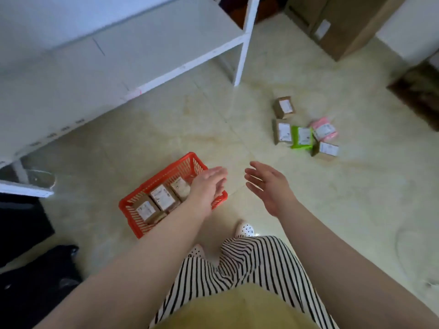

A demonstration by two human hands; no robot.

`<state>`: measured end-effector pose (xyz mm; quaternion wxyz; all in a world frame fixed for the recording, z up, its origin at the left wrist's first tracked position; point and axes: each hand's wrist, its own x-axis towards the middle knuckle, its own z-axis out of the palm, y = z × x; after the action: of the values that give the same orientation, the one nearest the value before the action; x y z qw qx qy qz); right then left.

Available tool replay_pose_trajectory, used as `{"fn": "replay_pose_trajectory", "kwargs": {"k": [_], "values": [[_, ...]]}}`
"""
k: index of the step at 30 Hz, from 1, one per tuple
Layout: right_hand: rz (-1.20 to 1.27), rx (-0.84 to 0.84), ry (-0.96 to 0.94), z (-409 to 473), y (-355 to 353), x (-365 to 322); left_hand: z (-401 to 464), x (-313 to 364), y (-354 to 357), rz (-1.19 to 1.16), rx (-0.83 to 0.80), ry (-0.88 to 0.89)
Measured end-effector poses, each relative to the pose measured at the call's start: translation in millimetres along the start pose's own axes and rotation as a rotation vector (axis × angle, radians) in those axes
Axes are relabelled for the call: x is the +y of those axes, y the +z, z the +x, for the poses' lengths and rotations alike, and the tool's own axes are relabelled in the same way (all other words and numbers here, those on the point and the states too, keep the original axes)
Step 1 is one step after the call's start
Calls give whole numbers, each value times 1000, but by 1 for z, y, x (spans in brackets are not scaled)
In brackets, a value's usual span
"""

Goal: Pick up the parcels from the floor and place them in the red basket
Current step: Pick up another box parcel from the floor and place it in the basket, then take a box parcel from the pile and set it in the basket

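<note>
Both hands are empty: my left hand hangs with flat, spread fingers over the near-right corner of the red basket, and my right hand is wide open just right of it. Three brown parcels already lie in the basket. Five more parcels sit clustered on the floor well beyond and right of the basket. Risk: the pink and green soft packs may slip if pinched loosely. White labels are present; their print is unreadable.
</note>
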<state>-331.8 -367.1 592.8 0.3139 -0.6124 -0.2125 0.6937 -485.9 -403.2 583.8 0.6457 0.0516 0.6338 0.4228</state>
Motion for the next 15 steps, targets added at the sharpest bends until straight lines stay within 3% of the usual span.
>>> {"fn": "replay_pose_trajectory", "kwargs": {"k": [6,15], "values": [[164,196,-66,-12,-131,-57,-13,9,128,201,-241,-30],[247,313,-10,19,-327,-143,26,-6,303,255,-265,-70]]}}
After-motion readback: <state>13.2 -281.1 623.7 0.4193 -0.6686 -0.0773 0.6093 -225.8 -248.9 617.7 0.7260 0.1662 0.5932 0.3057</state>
